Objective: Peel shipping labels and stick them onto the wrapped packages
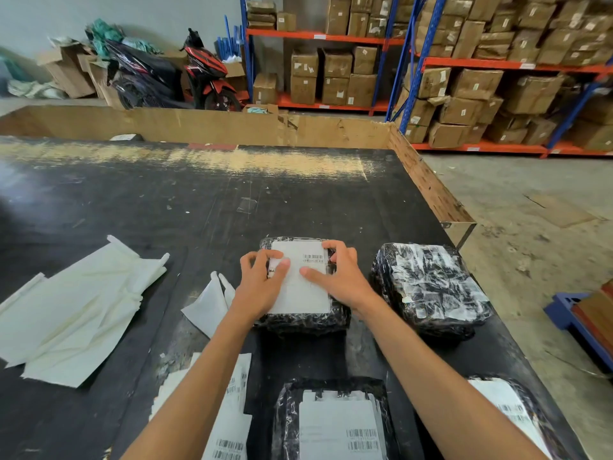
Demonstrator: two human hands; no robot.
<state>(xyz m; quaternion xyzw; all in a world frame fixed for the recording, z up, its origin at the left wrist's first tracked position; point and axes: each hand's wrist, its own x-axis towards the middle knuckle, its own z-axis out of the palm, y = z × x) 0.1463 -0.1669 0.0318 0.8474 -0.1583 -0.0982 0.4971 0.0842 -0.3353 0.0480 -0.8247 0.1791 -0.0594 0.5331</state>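
A black wrapped package (303, 322) lies at the middle of the black table (166, 207), with a white shipping label (303, 292) on its top. My left hand (258, 282) and my right hand (341, 277) both press on that label, thumbs flat on the paper and fingers curved over its far edge. A second black package (431, 287) with torn white tape lies to the right. Near the front edge sit a labelled package (335, 419) and another (510, 413). More labels (232, 423) lie under my left forearm.
Peeled white backing sheets lie at the left (73, 313) and beside the centre package (209, 305). A cardboard wall (199, 126) borders the table's back and right sides. Shelves of cartons (464, 78) and a parked scooter (205, 74) stand behind.
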